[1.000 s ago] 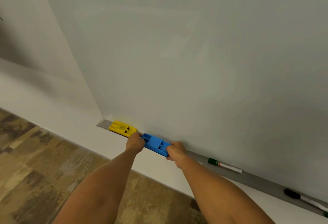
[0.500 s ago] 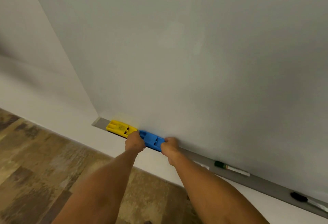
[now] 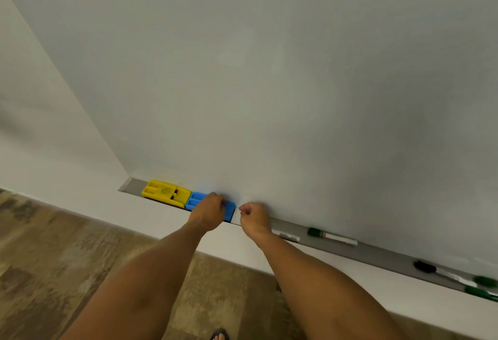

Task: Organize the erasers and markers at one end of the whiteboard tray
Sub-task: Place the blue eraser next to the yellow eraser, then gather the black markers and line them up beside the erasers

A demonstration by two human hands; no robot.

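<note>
1. Just left of the left hand (image 3: 208, 211), the yellow eraser (image 3: 165, 193) lies near the tray (image 3: 382, 254) end, its right edge touching the blue eraser (image 3: 196, 199).
2. The left hand lies curled over the blue eraser's middle, fingers on top of it; the eraser rests flat in the tray against the whiteboard (image 3: 269, 83).
3. The right hand (image 3: 253, 217) is loosely curled, holding nothing, just right of the blue eraser and apart from it.
4. To the right of that hand lie a partly hidden white marker (image 3: 288, 236), a green marker (image 3: 331, 236), and well beyond, a black marker (image 3: 436, 271) with two more green ones (image 3: 482, 287) at the frame edge.
5. Nothing blocks the tray between the right hand and the nearest marker.
6. Half a second ago both hands gripped the blue eraser's ends, and a small gap seemed to separate it from the yellow one; now the erasers meet and the right hand has let go.
</note>
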